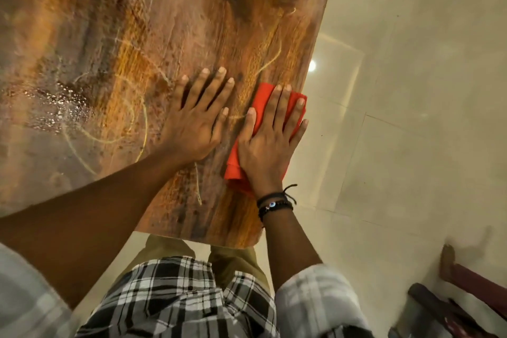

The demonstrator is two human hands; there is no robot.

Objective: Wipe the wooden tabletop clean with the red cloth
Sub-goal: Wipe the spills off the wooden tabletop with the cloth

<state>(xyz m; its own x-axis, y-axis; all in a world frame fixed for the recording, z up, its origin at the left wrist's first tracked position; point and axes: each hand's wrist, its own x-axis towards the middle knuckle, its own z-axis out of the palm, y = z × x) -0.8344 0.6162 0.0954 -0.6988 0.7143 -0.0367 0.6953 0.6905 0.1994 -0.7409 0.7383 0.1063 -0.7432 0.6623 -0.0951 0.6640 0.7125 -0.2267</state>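
1. Worktop (137, 22): a wet patch (63, 107) of beaded drops is sitting far left, well apart from both hands. It looks not yet wiped.
2. Left hand (197, 115): lying flat on the worktop with fingers straight and spread, holding nothing, just beside the cloth. Probably bracing.
3. Red cloth (264, 101): folded, lying on the worktop at its right edge, mostly covered by the right hand.
4. Right hand (270, 140): pressing palm-down on the red cloth with fingers straight and spread, not pinching it. Bracelets (274, 202) are sitting on the wrist.
5. Step in hand, as I judge it: wiping is under way, working the right edge strip.
6. Next move is calling for sliding the cloth leftward toward the wet patch, keeping the palm pressing down and getting the left hand out of the path.
7. Containers: none showing, so no contents to report.
8. Floor (411, 90): pale tiles are running along the right. A dark thing (452, 296) at lower right is too blurred to name.
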